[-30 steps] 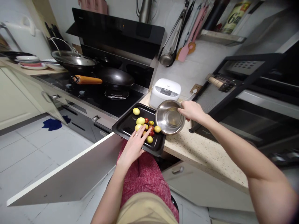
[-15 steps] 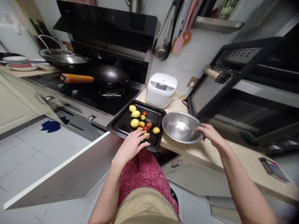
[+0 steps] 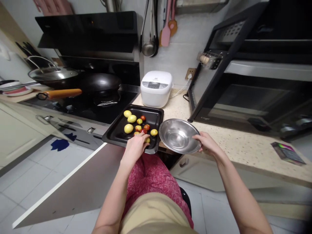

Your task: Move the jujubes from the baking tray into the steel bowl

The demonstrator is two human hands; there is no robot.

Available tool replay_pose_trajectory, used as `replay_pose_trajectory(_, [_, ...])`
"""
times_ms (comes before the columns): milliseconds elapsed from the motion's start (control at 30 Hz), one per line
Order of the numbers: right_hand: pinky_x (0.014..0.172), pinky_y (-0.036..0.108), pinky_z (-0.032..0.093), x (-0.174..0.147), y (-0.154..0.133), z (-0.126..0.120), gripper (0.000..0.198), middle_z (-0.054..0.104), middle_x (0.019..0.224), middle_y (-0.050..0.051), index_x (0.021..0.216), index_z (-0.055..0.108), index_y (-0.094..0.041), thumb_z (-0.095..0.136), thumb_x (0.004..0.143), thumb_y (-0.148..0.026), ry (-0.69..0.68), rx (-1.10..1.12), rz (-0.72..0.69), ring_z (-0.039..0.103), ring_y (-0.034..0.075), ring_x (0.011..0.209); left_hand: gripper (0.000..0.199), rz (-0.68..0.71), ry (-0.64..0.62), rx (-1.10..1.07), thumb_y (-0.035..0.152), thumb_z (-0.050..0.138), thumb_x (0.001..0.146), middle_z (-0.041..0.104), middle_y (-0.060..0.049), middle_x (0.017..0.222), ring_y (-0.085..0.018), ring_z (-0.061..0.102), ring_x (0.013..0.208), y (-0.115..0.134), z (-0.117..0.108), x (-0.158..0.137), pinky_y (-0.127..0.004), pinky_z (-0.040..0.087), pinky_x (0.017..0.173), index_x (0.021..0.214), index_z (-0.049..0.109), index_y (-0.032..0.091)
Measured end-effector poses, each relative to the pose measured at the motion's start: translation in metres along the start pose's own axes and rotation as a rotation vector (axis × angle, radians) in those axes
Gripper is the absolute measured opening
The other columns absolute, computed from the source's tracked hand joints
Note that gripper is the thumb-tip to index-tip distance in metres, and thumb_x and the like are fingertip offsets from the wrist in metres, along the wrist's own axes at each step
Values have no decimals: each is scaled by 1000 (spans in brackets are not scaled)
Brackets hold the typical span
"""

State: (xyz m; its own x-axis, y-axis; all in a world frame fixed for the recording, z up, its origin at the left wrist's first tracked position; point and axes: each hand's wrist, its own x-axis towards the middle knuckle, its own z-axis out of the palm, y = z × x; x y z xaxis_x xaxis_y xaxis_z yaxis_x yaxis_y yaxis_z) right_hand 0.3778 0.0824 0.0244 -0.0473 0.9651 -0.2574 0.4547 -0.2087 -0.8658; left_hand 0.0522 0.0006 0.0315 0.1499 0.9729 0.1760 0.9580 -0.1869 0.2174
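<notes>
A black baking tray (image 3: 117, 134) holds several larger pale-yellow fruits (image 3: 128, 128) and smaller red, yellow and green fruits (image 3: 146, 127). Over its near edge, my left hand (image 3: 135, 146) has its fingers curled around a small yellow-green fruit (image 3: 147, 140). Whether that fruit is lifted off the tray I cannot tell. With my right hand (image 3: 205, 142) I grip the right rim of a metal mixing bowl (image 3: 179, 136), slightly tilted beside the tray. The bowl's inside shows bare metal.
A white rice cooker (image 3: 156, 87) stands behind the tray, plugged into the wall. To the left, a wok (image 3: 101, 81) and a lidded pan (image 3: 57, 74) sit on the black stove. An oven (image 3: 263, 104) stands at right; a white panel (image 3: 70, 182) juts out below the tray.
My left fingers have gone from spread over the fruits to curled around a small yellow-green one. The bowl stays in my right hand. The whole view has shifted.
</notes>
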Motion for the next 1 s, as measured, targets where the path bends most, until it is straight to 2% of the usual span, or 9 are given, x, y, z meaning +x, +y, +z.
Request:
replay_pose_trajectory(133, [34,23,38,1,11,3,25,54,39,2,63,56,-21,59,78,-40,-8,32,-41,52,15,33,28,-22,36,-91,23,71,94,73,-9,128,-29,72,112,2,5,5,-37,61,91,122,69,23])
replay_pose_trajectory(233, [39,26,43,-1,15,-1,31,61,49,4,76,65,-17,57,85,-45,25,34,-74,54,16,38,26,9,168,-319,21,69,94,72,-9,126,-27,72,111,4,11,5,-38,62,92,120,70,22])
replay_pose_trajectory(333, [58,33,56,-13,12,-2,38,74,76,8,110,71,-16,56,92,-46,335,-58,-237,67,20,59,25,47,351,-595,26,67,96,71,-10,122,-23,73,106,12,12,1,-35,65,88,120,69,20])
replay_pose_trajectory(400, [80,43,60,-31,4,5,39,76,97,10,124,69,-19,57,95,-42,652,-189,-485,72,25,82,27,60,435,-734,31,69,96,71,-9,123,-22,72,107,22,10,-4,-34,66,89,120,70,20])
replay_pose_trajectory(433, [88,47,59,-42,-1,12,35,76,102,11,123,70,-20,56,97,-38,727,-226,-634,72,27,92,28,65,458,-785,32,71,95,72,-9,123,-22,72,109,27,8,-7,-33,66,89,120,70,21])
replay_pose_trajectory(533, [98,44,59,-75,-16,40,31,75,116,9,130,67,-23,58,101,-24,468,-301,-1047,70,24,110,30,68,456,-902,33,75,93,73,-7,122,-22,72,109,44,5,-17,-32,64,91,120,71,22])
replay_pose_trajectory(633, [107,40,56,-95,-26,66,50,67,137,9,149,52,-25,59,101,-17,198,-322,-1185,66,21,125,30,50,374,-1042,31,75,93,73,-8,121,-20,73,108,59,6,-27,-29,63,92,121,71,22])
replay_pose_trajectory(833, [106,36,57,-95,-24,85,50,68,133,9,147,57,-26,57,99,-10,207,-220,-1233,68,20,122,29,48,314,-1332,30,74,94,73,-7,119,-19,72,112,80,17,-35,-24,62,89,119,64,22])
replay_pose_trajectory(1000, [100,38,58,-78,-25,67,36,72,123,7,134,64,-24,63,98,-18,214,-235,-1101,69,22,115,36,154,280,-1092,31,64,101,68,-10,134,-22,69,122,78,26,-33,-37,57,106,134,56,24])
